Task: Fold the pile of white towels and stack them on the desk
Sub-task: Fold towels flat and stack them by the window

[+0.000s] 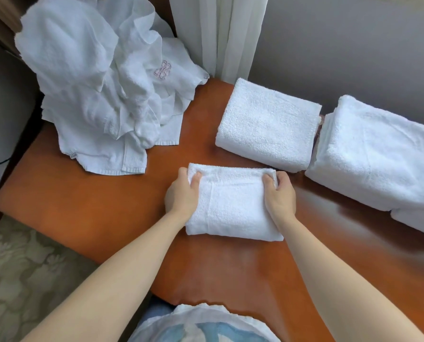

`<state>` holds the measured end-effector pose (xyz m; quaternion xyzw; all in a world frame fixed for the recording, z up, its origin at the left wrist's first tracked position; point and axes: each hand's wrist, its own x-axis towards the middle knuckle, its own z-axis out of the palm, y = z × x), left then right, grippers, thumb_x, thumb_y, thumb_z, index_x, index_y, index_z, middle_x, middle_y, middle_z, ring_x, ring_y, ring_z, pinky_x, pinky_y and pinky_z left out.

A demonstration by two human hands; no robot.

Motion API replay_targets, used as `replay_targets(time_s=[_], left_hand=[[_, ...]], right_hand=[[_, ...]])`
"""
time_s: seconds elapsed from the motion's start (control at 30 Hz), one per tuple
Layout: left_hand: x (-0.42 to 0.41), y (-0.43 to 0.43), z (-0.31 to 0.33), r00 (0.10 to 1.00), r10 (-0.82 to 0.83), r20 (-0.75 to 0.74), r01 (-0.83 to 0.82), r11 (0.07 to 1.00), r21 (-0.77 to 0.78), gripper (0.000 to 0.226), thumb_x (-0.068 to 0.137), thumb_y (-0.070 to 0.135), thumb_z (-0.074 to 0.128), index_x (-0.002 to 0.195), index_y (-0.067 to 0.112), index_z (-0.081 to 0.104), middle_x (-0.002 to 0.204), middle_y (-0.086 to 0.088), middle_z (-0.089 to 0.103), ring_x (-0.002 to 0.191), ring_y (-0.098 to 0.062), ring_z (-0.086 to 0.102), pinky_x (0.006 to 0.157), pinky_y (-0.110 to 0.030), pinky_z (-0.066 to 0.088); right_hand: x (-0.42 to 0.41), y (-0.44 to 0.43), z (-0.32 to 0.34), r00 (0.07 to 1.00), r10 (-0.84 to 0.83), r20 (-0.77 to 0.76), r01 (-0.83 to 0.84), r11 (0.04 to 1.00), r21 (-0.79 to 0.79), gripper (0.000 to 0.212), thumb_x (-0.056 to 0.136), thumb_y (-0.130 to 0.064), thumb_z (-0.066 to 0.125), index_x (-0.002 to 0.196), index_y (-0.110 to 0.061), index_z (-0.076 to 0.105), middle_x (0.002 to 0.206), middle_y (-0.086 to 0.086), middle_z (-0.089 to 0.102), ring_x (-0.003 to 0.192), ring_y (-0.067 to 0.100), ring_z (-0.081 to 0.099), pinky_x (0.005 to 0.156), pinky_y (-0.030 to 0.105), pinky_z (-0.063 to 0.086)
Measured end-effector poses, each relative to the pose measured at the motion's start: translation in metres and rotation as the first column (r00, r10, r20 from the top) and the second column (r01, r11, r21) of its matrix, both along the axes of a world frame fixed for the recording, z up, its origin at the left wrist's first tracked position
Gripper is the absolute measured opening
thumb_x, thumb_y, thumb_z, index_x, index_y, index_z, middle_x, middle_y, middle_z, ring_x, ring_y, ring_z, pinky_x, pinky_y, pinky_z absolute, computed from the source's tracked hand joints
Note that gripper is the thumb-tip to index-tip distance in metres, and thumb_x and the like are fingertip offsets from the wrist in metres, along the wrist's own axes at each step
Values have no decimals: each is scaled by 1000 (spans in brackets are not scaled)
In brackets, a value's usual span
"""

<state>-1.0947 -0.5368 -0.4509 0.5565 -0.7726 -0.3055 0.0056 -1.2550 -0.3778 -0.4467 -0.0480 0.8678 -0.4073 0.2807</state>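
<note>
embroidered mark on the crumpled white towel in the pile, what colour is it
Pale pink stitching on the white towel pile; head view.

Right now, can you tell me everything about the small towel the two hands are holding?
The small towel is white and fluffy, like terry cloth. It is folded into a thick rectangle, and a seam line shows across its top. It lies flat on the shiny orange-brown desk, right in front of the person. The left hand grips its far left corner and the right hand grips its far right corner, with both thumbs on top.
</note>
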Motion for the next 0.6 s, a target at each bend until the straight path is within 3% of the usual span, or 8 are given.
replay_targets(time_s=[0.13, 0.3, 0.43, 0.53, 0.6], left_hand=[[-1, 1, 2, 999, 31, -9, -31, 999, 24, 38, 100, 57, 37, 102, 19, 43, 71, 5, 56, 59, -15, 54, 48, -29, 33], [7, -5, 8, 989, 115, -88, -95, 975, 202, 41, 94, 60, 48, 105, 20, 48, 87, 10, 57, 74, -10, 57, 60, -30, 44], [26, 4, 14, 974, 165, -153, -124, 960, 250, 40, 90, 61, 53, 107, 25, 51, 95, 18, 57, 83, -1, 56, 63, -26, 41], [39, 18, 16, 958, 208, -199, -139, 940, 313, 36, 89, 59, 56, 91, 23, 52, 78, 17, 56, 68, -3, 54, 58, -26, 36], [47, 29, 19, 950, 208, -235, -119, 932, 343, 45, 90, 56, 56, 70, 20, 39, 60, 12, 40, 54, -9, 37, 54, -27, 28]], right_hand=[[-3, 1, -1, 1000, -12, 27, 11, 1000, 26, 26, 95, -47, 51, 97, -21, 52, 86, -10, 59, 78, 7, 55, 62, 29, 37], [-3, 11, 2, 991, -48, 126, 53, 998, -39, 24, 92, -45, 56, 94, -20, 54, 90, -10, 57, 79, 8, 54, 64, 27, 37], [5, 24, 9, 987, -48, 156, 56, 997, -48, 22, 88, -38, 59, 103, -23, 55, 100, -13, 58, 91, 4, 56, 66, 24, 38], [14, 36, 11, 987, -44, 153, 44, 999, 1, 29, 85, -41, 59, 105, -21, 55, 98, -13, 58, 88, 10, 57, 68, 29, 41], [20, 45, 13, 990, -13, 140, 6, 999, 54, 28, 83, -45, 58, 94, -20, 52, 83, -12, 53, 76, 13, 52, 62, 31, 38]])
